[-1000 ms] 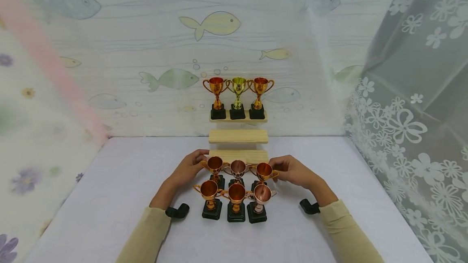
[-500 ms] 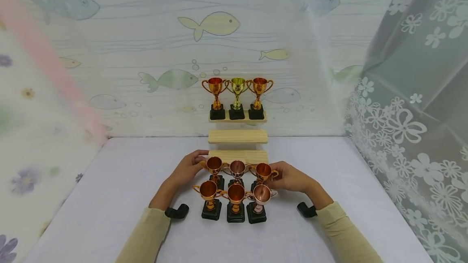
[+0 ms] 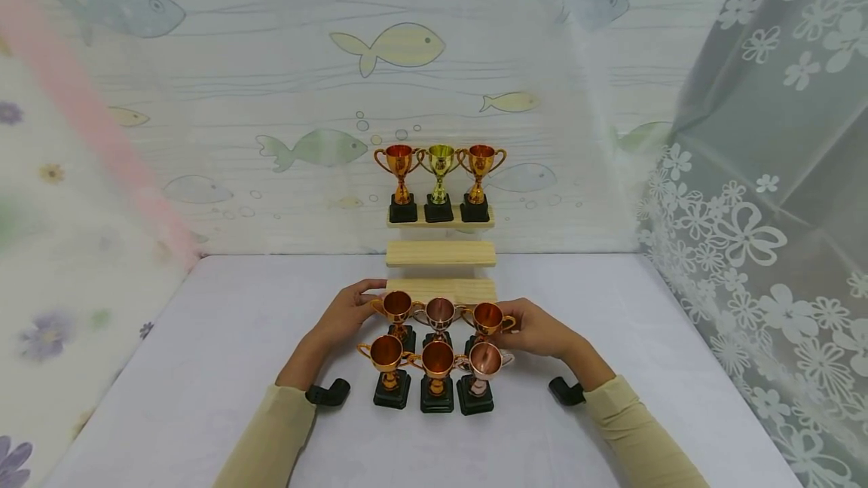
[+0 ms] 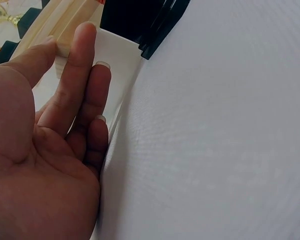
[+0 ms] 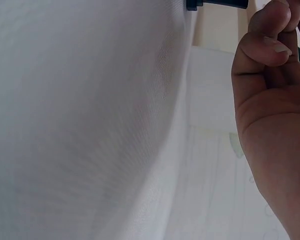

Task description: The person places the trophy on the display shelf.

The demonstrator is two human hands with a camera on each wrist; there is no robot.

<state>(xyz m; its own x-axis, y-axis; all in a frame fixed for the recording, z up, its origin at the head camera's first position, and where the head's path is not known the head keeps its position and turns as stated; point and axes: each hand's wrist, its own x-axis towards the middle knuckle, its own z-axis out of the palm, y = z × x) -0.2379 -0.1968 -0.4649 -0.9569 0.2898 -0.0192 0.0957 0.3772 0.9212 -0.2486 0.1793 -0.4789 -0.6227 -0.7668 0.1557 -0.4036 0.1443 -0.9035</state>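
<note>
Two rows of small trophies with black bases stand on the white table. My right hand [image 3: 536, 328] is at the right trophy [image 3: 488, 318] of the back row, fingers curled around its cup and handle; the fingertips are partly hidden. In the right wrist view, curled fingers [image 5: 262, 52] lie beside a black base [image 5: 222, 2]. My left hand [image 3: 344, 315] stays by the left end of the lowest wooden step [image 3: 441, 290], close to the back-left trophy [image 3: 398, 306]. The left wrist view shows its extended index finger [image 4: 82, 55] and thumb at the wood, the other fingers loosely bent.
Three trophies, including a yellow-gold one [image 3: 440, 164], stand on the top step. The middle step [image 3: 441, 253] bears nothing. In the front row are an orange trophy [image 3: 386, 356], a copper one [image 3: 438, 360] and a pinkish one [image 3: 485, 364]. A fish-patterned curtain hangs behind.
My right hand has moved slightly left, from beside the back-right trophy to a hold on it. My left hand and the trophies look unmoved.
</note>
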